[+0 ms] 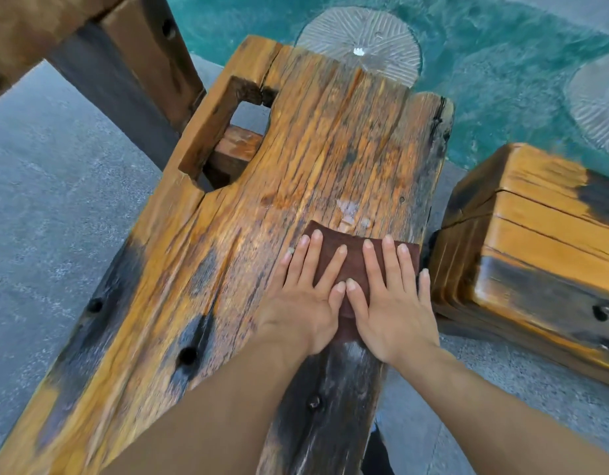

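Note:
A dark brown cloth [356,255] lies flat on a long, weathered wooden bench [296,159] with orange and black patches. My left hand [305,289] presses on the cloth's left part with straight, spread fingers. Beside it, my right hand [392,293] presses on the right part the same way; the two thumbs touch over the cloth's middle. A small pale wet smear [347,210] shows on the wood just beyond the cloth. The cloth's near edge is hidden under my palms.
A rectangular cut-out [241,132] opens through the bench's far left. A second wooden block bench [536,241] stands close on the right. A wooden beam [125,63] crosses the upper left. Grey pavement [49,186] lies left; teal water with round stepping stones [361,39] lies beyond.

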Tool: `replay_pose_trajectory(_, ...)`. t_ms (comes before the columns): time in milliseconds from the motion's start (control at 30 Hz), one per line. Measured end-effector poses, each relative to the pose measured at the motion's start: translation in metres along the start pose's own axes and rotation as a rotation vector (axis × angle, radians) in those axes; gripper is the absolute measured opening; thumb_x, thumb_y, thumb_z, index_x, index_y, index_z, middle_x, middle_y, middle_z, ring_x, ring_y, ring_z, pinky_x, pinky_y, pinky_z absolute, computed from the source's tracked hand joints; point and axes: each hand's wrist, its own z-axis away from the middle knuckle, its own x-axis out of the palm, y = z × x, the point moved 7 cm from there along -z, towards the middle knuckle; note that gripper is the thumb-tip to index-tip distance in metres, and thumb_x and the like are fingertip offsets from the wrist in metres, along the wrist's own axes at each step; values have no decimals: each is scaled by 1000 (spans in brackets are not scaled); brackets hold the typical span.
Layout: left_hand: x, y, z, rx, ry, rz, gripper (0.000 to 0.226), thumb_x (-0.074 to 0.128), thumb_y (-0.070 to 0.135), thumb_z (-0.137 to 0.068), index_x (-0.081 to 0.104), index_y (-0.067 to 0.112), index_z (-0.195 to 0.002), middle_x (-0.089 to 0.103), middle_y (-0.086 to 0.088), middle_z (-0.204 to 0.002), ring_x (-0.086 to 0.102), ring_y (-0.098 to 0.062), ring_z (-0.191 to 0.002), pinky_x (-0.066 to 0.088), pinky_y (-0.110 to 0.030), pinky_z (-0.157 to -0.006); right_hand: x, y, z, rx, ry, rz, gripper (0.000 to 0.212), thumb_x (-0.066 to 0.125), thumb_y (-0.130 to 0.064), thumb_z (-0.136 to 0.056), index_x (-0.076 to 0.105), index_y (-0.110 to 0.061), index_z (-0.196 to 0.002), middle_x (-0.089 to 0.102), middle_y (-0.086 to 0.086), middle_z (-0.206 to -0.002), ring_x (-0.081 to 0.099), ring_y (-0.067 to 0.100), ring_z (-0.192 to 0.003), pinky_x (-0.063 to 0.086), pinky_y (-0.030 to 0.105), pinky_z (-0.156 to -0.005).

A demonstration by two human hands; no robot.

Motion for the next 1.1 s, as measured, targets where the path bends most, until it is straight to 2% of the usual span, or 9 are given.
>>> replay_pose_trajectory(300, -44, 15, -94, -40, 16, 44, 52, 1, 46, -99, -32, 38, -139, -51, 5, -136, -50, -7, -119, -32, -28, -100, -45, 23, -89, -9, 44, 5, 55, 0, -56, -93, -34, -39, -133, -31, -8, -153, -29, 13, -140, -13, 45, -115)
replay_pose_trajectory(500, -76, 25, -157, -59, 63, 87, 49, 1, 45, -100, -34, 37, -132, -50, 4, -134, -46, -7, -122, -36, -27, -95, -78, 39, -152, -13, 67, 14, 57, 1, -55, -93, -28, -38, -139, -27, -6, -155, -25, 13, -141, -11, 46, -115)
replay_pose_trajectory(667, -103, 35, -211, -69, 98, 93, 51, 2, 45, -99, -29, 35, -139, -42, 0, -147, -37, -14, -136, -28, -33, -106, -102, 54, -204, 3, 97, 5, 58, 6, -52, -96, -17, -35, -146, -23, -6, -156, -22, 14, -142, -10, 47, -116)
replay_pose_trajectory(900, -128, 43, -259, -75, 80, 84, 54, 4, 45, -99, -21, 34, -145, -36, -2, -151, -34, -16, -138, -24, -35, -109, -123, 65, -251, 0, 148, -64, 57, 12, -50, -97, -9, -35, -149, -17, -6, -158, -19, 15, -143, -7, 50, -116)
replay_pose_trajectory(1100, -132, 45, -263, -82, 80, 81, 53, 4, 43, -100, -22, 33, -145, -36, -2, -151, -33, -15, -138, -22, -35, -112, -128, 66, -260, 3, 157, -24, 58, 13, -50, -97, -7, -34, -149, -15, -5, -159, -17, 16, -144, -9, 50, -115)
